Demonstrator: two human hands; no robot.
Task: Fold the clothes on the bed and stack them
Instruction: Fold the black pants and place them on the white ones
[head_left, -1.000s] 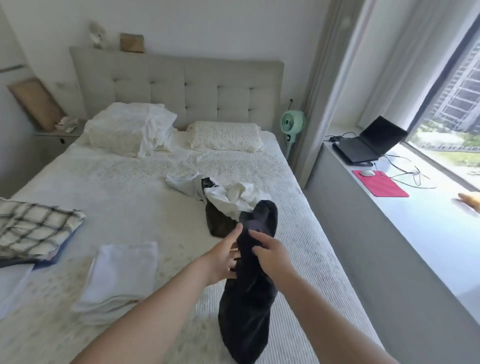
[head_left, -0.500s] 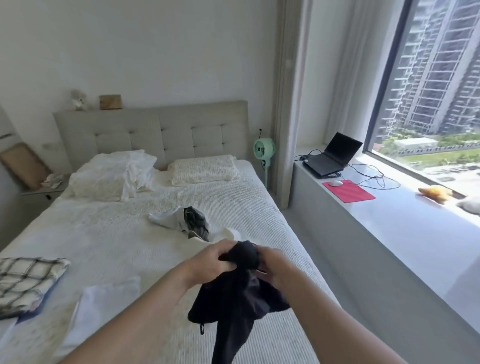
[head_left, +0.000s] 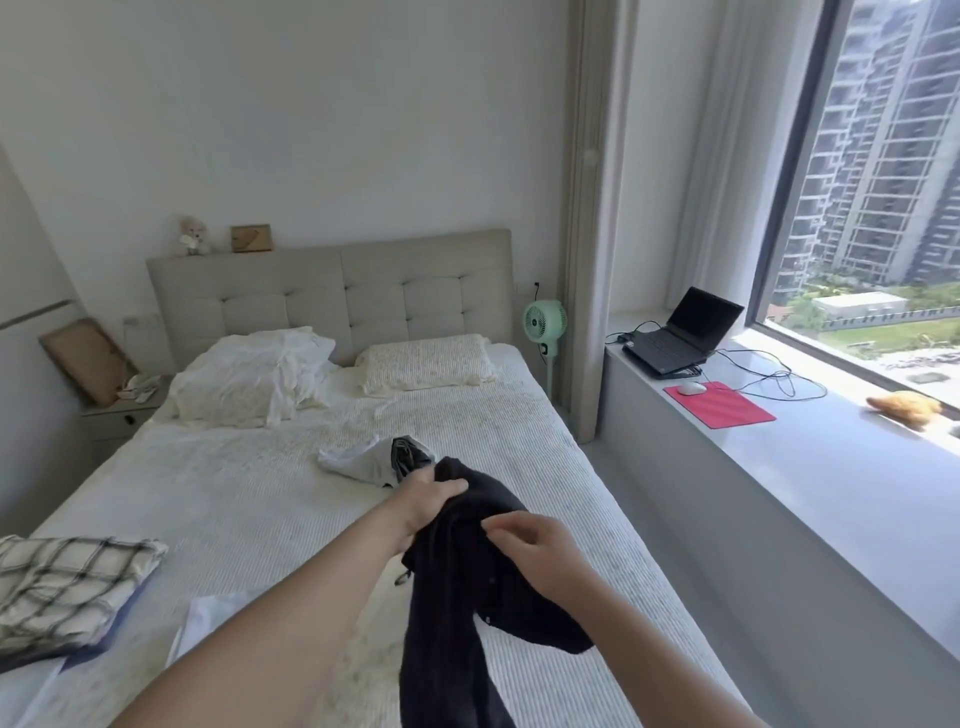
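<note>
Head view: both hands hold a black garment (head_left: 457, 587) up over the bed (head_left: 249, 499) – left hand (head_left: 431, 499) clenched on its top edge, right hand (head_left: 540, 545) pinching the fabric lower down, rest hanging loose. Unfolded white/grey clothes (head_left: 374, 460) lie mid-bed just behind. Folded plaid item (head_left: 67, 577) at left edge, folded white piece (head_left: 208, 623) near it, partly hidden by the left forearm.
</note>
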